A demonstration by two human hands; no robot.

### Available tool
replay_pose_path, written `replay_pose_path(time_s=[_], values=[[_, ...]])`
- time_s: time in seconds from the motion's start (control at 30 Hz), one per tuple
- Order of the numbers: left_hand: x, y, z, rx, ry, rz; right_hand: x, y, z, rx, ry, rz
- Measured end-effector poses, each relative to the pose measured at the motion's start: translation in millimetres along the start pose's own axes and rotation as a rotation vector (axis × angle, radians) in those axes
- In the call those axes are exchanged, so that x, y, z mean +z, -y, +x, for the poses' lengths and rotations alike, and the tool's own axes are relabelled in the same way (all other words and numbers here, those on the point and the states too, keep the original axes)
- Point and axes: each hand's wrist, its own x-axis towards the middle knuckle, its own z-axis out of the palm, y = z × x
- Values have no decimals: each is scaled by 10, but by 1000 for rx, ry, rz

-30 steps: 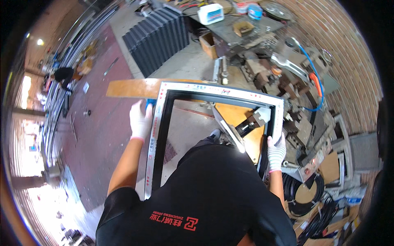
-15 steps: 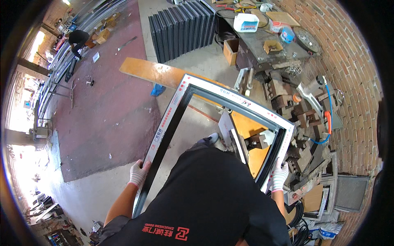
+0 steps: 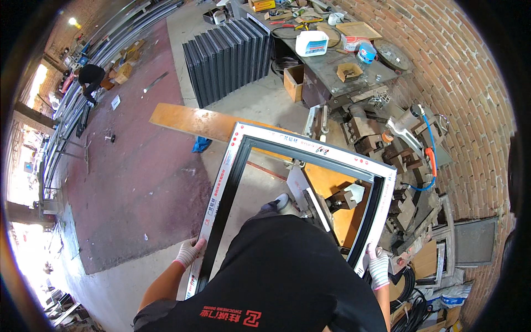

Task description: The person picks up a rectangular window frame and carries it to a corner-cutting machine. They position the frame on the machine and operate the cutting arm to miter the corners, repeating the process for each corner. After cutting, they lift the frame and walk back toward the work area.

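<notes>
You hold frame (image 3: 217, 191) before your body: gloved left hand (image 3: 189, 252) gripping left side, gloved right hand (image 3: 379, 269) gripping right. Opposite grips likely balance its width. Far edge overlaps orange board (image 3: 191, 119) in view; cannot tell whether board carries weight.

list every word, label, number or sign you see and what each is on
Wording left uncopied; print shows on:
Rectangular frame, white face: red and dark print, plus a dark handwritten-looking mark on the far side.
Black shirt: red lettering beside a red emblem.
White jug: label too small to read.
Blue tub: too small to read.
</notes>
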Motion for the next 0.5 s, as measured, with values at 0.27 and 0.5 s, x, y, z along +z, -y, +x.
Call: replay_pose_path(time_s=[0.27,0.5], values=[[-61,17,186,-18,-97,-38,94,161,-609,106,-9,456],[-426,-236,127,139,36,-99,41,16,-1137,61,-205,437]])
